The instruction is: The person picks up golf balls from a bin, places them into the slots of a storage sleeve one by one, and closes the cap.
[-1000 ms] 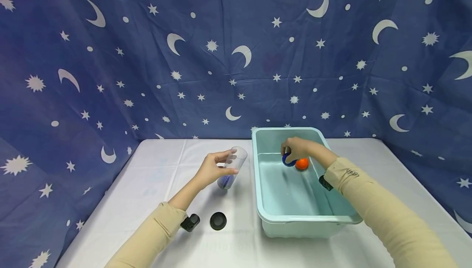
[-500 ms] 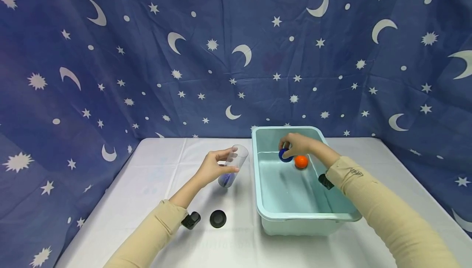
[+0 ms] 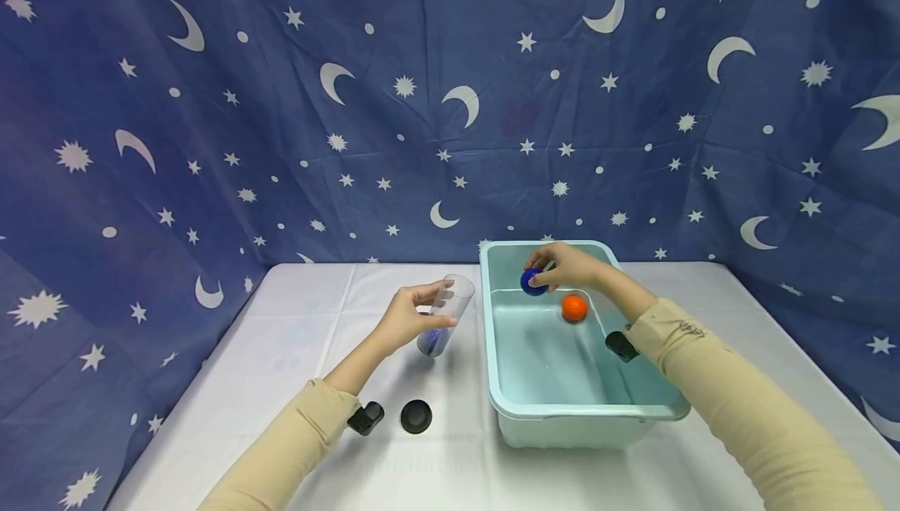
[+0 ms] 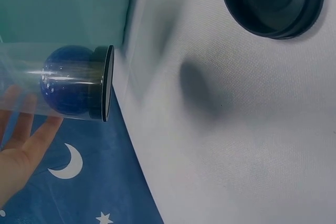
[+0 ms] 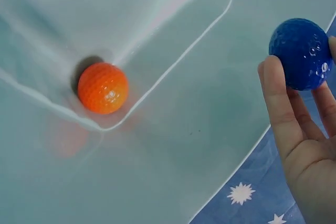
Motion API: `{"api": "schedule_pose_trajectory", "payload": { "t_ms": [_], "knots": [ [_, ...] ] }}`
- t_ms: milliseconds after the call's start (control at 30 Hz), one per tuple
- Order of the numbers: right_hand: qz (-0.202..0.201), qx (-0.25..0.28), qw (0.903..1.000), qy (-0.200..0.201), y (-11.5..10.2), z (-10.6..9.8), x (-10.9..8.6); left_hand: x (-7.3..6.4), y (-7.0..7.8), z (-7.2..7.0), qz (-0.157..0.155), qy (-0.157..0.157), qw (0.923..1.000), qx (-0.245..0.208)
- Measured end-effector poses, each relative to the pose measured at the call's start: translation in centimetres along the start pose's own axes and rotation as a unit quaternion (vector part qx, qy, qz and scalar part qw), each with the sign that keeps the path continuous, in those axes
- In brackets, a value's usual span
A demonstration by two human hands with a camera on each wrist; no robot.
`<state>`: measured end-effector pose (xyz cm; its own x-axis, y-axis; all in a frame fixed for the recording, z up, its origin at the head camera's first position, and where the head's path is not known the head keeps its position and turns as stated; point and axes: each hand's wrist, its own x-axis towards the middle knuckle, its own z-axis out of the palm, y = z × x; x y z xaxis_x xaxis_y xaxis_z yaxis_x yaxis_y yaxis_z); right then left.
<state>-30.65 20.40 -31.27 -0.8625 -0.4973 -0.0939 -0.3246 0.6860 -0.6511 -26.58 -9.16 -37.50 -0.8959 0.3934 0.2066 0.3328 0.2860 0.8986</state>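
Note:
My left hand point(image 3: 402, 322) grips a clear plastic tube point(image 3: 457, 292) over the white cloth, just left of the bin. It leans, its uncapped end up and to the right. In the left wrist view a blue ball point(image 4: 68, 80) lies inside against the black end cap point(image 4: 106, 83). With thumb and fingertips, my right hand point(image 3: 575, 267) pinches another blue golf ball point(image 5: 300, 54) above the back left of the pale green bin point(image 3: 548, 414). An orange golf ball point(image 5: 103, 88) rests on the bin floor, in a corner, below that hand.
A loose black lid point(image 3: 416, 416) lies on the white tablecloth point(image 3: 274, 386) in front of the tube. The bin's raised walls stand between the two hands. A blue curtain point(image 3: 394, 120) with moons and stars hangs behind the table.
My right hand has lifted the blue golf ball up and slightly left, away from the orange one. The left hand and its tube have hardly moved.

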Motion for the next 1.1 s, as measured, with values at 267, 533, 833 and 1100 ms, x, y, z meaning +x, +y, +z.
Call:
{"api": "schedule_pose_trajectory", "payload": {
  "t_ms": [267, 533, 833, 1100],
  "knots": [
    [0.026, 0.068, 0.9972, 0.02, -1.2, 0.1, -0.1, 0.2, 0.0, 0.0, 0.001, -0.001, 1.0, -0.003],
    [0.036, 0.105, 0.993, 0.04, -2.3, 0.4, -0.4, 0.3, 0.1, 0.1, -0.001, 0.001, 1.0, -0.002],
    [0.038, 0.171, 0.9827, 0.06, -3.8, 0.7, -0.7, 0.3, 0.2, 0.1, -0.004, 0.003, 0.9999, 0.011],
    [0.054, 0.203, 0.975, 0.072, -5.0, 1.3, -0.8, 0.4, 0.5, 0.2, -0.011, 0.003, 0.9998, 0.018]
  ]
}}
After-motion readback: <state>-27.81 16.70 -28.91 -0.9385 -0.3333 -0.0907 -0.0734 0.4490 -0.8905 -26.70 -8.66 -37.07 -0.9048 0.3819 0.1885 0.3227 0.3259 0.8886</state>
